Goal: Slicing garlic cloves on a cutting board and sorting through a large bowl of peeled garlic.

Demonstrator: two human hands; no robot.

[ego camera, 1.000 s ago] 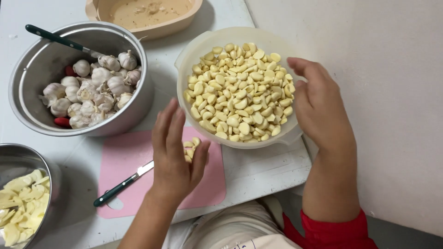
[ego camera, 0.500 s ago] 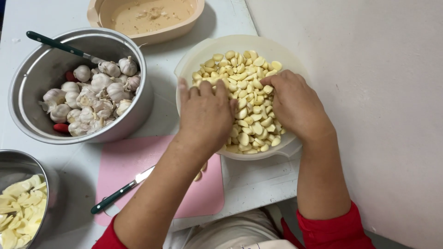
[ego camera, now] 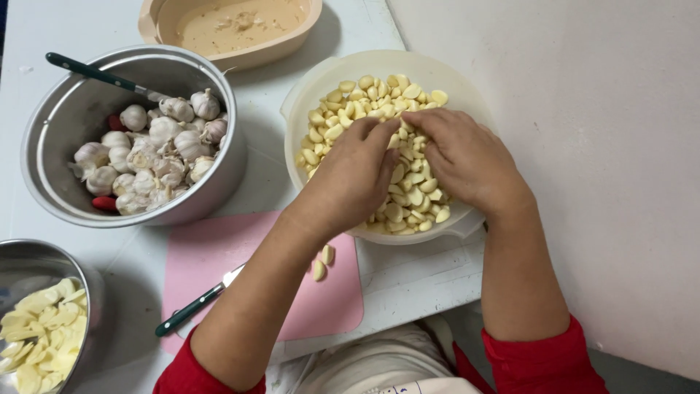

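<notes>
A pale plastic bowl (ego camera: 313, 91) full of peeled garlic cloves (ego camera: 364, 95) stands at the table's right edge. Both my hands are inside it, on top of the cloves. My left hand (ego camera: 350, 182) reaches in from the lower left with its fingers bunched and its fingertips in the pile. My right hand (ego camera: 467, 160) lies opposite, fingers curled into the cloves, its fingertips meeting those of the left. Whether either hand holds a clove is hidden. Two loose peeled cloves (ego camera: 323, 263) lie on the pink cutting mat (ego camera: 219, 255) under my left forearm.
A green-handled knife (ego camera: 193, 306) lies on the mat. A steel pot (ego camera: 65, 124) holds whole garlic bulbs, red chillies and a second knife. A steel bowl (ego camera: 36, 255) of sliced garlic sits lower left. A tan tub (ego camera: 157, 22) stands at the back.
My left hand rose from the pink mat into the bowl. My right hand left the bowl's rim and joined it. Both have since dug their fingertips together into the cloves.
</notes>
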